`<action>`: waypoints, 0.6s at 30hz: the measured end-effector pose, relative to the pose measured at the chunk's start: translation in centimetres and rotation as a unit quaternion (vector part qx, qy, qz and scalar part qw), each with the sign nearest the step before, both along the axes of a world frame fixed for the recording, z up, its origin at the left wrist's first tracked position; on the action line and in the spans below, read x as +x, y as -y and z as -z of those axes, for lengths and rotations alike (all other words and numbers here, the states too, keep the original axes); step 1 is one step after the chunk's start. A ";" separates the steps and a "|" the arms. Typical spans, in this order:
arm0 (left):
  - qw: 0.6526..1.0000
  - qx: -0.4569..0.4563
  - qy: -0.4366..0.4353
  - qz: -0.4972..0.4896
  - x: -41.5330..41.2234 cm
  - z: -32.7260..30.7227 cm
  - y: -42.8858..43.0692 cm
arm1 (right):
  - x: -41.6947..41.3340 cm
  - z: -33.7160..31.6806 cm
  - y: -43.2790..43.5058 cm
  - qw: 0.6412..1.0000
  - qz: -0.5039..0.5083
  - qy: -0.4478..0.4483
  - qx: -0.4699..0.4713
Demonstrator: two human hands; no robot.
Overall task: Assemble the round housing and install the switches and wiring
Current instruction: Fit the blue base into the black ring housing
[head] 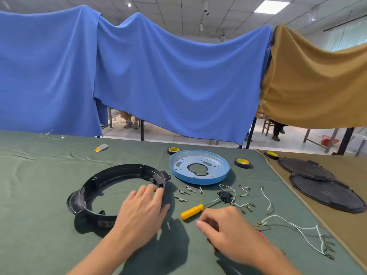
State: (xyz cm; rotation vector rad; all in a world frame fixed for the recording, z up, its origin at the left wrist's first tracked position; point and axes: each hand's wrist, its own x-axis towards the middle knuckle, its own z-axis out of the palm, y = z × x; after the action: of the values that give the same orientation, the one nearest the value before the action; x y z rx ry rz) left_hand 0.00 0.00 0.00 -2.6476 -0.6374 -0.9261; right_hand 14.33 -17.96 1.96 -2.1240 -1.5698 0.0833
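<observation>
The black round housing ring (pixel 99 177) lies flat on the green cloth, left of centre. My left hand (pixel 142 213) rests on its right side, fingers straight, fingertips on the rim. My right hand (pixel 228 229) sits near the front with fingers curled around a small dark part that is mostly hidden; a red wire (pixel 263 236) runs out from under it. A black switch (pixel 224 196) with white wires lies just beyond this hand. A white wiring harness (pixel 297 228) with several terminals lies to the right. The blue round plate (pixel 198 166) sits behind.
A yellow-handled screwdriver (pixel 193 211) lies between my hands. Several screws (pixel 184 193) lie before the blue plate. Tape rolls (pixel 242 162) (pixel 173 150) flank the plate. Two black round covers (pixel 325 191) lie on the brown cloth at right. Blue and brown drapes hang behind the table.
</observation>
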 end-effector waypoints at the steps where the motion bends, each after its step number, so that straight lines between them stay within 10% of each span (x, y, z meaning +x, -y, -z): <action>1: 1.000 -0.004 -0.004 0.002 0.6 0.3 -0.6 | 0.4 0.0 -0.9 1.000 0.007 0.010 -0.008; 13: 0.995 0.049 -0.082 -0.005 2.9 1.9 -2.3 | 6.8 1.9 -10.3 0.982 0.087 0.135 0.096; 18: 0.996 0.076 -0.054 0.005 2.9 2.2 -2.9 | 9.6 3.4 -12.1 0.975 0.149 0.158 -0.044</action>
State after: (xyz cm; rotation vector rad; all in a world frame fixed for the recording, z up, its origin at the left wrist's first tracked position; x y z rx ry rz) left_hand 2.93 2.90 -2.24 -2.5468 -0.5087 -0.7937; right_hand 23.94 -5.90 -1.49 -2.5153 -1.4100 -0.3063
